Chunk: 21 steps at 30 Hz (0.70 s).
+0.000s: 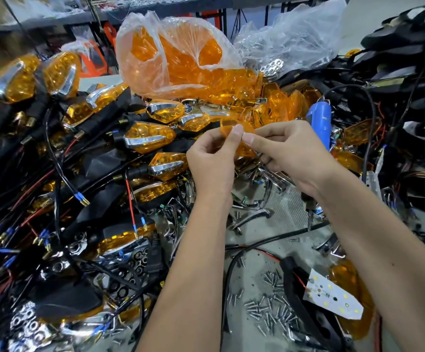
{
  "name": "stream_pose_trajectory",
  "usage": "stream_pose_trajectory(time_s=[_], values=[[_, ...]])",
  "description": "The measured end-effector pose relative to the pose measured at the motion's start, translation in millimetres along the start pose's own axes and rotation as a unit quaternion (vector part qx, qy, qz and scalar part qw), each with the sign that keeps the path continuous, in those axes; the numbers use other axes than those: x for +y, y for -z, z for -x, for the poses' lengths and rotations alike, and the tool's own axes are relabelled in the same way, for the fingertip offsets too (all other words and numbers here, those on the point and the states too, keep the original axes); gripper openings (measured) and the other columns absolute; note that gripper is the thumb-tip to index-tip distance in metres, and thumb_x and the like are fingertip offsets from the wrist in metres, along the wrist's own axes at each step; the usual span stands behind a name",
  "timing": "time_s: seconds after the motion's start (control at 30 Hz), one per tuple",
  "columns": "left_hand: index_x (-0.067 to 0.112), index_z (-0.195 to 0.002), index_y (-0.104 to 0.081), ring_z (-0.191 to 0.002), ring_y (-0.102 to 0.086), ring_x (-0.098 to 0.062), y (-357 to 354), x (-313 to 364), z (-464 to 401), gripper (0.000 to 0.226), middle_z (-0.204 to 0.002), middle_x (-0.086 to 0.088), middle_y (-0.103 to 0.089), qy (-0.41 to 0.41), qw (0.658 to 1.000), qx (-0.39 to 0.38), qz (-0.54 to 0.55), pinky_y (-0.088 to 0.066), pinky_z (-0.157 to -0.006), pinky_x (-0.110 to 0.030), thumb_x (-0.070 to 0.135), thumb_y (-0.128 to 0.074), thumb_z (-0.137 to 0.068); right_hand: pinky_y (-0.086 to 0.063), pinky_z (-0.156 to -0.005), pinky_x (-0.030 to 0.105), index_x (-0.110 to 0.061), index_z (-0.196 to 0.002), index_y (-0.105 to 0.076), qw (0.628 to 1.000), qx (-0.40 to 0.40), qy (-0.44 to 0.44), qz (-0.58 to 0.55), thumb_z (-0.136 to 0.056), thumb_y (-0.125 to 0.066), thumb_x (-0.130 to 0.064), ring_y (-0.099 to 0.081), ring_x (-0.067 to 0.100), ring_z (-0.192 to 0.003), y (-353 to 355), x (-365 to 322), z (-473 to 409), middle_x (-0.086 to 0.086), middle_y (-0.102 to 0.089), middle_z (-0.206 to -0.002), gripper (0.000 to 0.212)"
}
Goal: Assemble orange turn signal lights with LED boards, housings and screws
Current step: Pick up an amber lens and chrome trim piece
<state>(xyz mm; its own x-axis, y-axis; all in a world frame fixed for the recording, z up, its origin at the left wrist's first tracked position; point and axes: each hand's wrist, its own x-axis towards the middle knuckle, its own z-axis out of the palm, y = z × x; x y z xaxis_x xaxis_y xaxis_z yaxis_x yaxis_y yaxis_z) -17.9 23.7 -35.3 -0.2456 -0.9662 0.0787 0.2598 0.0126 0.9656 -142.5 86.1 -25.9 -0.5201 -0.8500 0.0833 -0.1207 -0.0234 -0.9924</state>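
Both hands pinch one orange lens.
Left hand [211, 158] and right hand [285, 151] hold the orange lens [229, 128] by fingertips; screws [269, 308] lie below them.

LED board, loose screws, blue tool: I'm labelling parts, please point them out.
LED board [333, 298], head view, white face.
Loose screws [269, 311], head view, middle of the pile.
Blue tool [320, 123], head view, blue body.
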Motion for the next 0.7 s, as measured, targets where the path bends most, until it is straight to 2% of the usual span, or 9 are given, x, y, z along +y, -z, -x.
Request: stream_pose_trajectory(time_s=[0.07, 0.17, 0.2, 0.3, 0.47, 0.57, 0.63, 0.7], values=[[0.022, -0.080, -0.080, -0.079, -0.066, -0.019, 2.4, 0.6, -2.6, 0.010, -0.082, -0.004, -0.074, 0.011, 1.000, -0.002, 0.007, -0.060, -0.090, -0.056, 0.021, -0.082, -0.090, -0.042, -0.047, 0.016, -0.012, -0.092, -0.079, 0.999, -0.030, 0.003, -0.028, -0.085, -0.085, -0.023, -0.054, 0.008, -0.058, 3.5, -1.6, 0.5, 0.004, -0.066, -0.070, 0.015], [0.024, -0.082, -0.081, -0.080, -0.069, -0.017, 6.5, 1.6, -4.5, 0.009, -0.082, 0.002, -0.076, 0.009, 0.999, -0.033, -0.002, -0.059, -0.092, -0.059, 0.020, -0.081, -0.090, -0.042, -0.047, 0.017, -0.003, -0.103, -0.075, 0.999, -0.039, 0.013, -0.030, -0.084, -0.085, -0.017, -0.055, 0.010, -0.060, 5.6, -5.2, 1.9, 0.008, -0.065, -0.077, 0.026], [0.020, -0.087, -0.081, -0.087, -0.072, -0.022, 6.8, 2.2, -4.3, 0.004, -0.088, -0.002, -0.078, 0.008, 0.999, -0.049, 0.003, -0.059, -0.093, -0.059, 0.017, -0.081, -0.089, -0.041, -0.047, 0.017, -0.001, -0.104, -0.074, 0.999, -0.033, 0.017, -0.026, -0.084, -0.085, -0.017, -0.054, 0.010, -0.058, 6.2, -6.1, 2.1, 0.008, -0.064, -0.076, 0.028], [0.008, -0.097, -0.078, -0.095, -0.075, -0.033, 8.0, 1.9, -4.9, 0.012, -0.096, -0.013, -0.079, 0.020, 0.998, -0.056, 0.006, -0.059, -0.094, -0.058, 0.013, -0.083, -0.087, -0.041, -0.044, 0.019, 0.004, -0.101, -0.072, 0.999, -0.031, 0.025, -0.019, -0.086, -0.084, -0.015, -0.053, 0.009, -0.054, 8.1, -6.1, 1.7, 0.002, -0.064, -0.065, 0.027], [0.006, -0.093, -0.077, -0.074, -0.072, -0.018, 8.1, 1.7, -6.5, 0.006, -0.075, -0.001, -0.075, 0.050, 0.997, -0.054, -0.002, -0.063, -0.088, -0.052, 0.008, -0.080, -0.088, -0.046, -0.043, 0.028, -0.002, -0.090, -0.071, 0.997, -0.020, 0.048, 0.049, -0.087, -0.085, -0.022, -0.052, 0.020, -0.050, 3.5, -0.4, 2.0, 0.003, -0.061, -0.060, 0.024], [-0.002, -0.101, -0.075, -0.082, -0.071, -0.026, 8.0, 4.1, -8.9, 0.017, -0.083, -0.009, -0.075, 0.064, 0.997, -0.051, 0.009, -0.061, -0.091, -0.057, 0.008, -0.080, -0.088, -0.052, -0.046, 0.034, -0.009, -0.085, -0.071, 0.995, -0.004, 0.068, 0.076, -0.086, -0.086, -0.028, -0.056, 0.020, -0.045, 0.4, 0.9, 1.0, -0.004, -0.062, -0.058, 0.025], [-0.003, -0.105, -0.074, -0.082, -0.072, -0.025, 9.7, 5.7, -9.5, 0.020, -0.088, -0.012, -0.075, 0.074, 0.995, -0.061, 0.011, -0.062, -0.089, -0.053, 0.008, -0.079, -0.089, -0.055, -0.047, 0.037, -0.010, -0.085, -0.070, 0.993, -0.007, 0.071, 0.089, -0.085, -0.086, -0.030, -0.058, 0.020, -0.044, 0.8, 0.7, 0.9, 0.001, -0.064, -0.062, 0.026], [0.000, -0.102, -0.074, -0.080, -0.074, -0.021, 15.3, 6.6, -10.3, 0.013, -0.088, -0.010, -0.076, 0.089, 0.991, -0.102, 0.014, -0.064, -0.081, -0.044, 0.008, -0.076, -0.091, -0.054, -0.047, 0.034, -0.005, -0.088, -0.068, 0.995, -0.038, 0.059, 0.077, -0.084, -0.087, -0.027, -0.058, 0.019, -0.047, 5.9, -0.7, 1.5, 0.012, -0.065, -0.071, 0.029]])
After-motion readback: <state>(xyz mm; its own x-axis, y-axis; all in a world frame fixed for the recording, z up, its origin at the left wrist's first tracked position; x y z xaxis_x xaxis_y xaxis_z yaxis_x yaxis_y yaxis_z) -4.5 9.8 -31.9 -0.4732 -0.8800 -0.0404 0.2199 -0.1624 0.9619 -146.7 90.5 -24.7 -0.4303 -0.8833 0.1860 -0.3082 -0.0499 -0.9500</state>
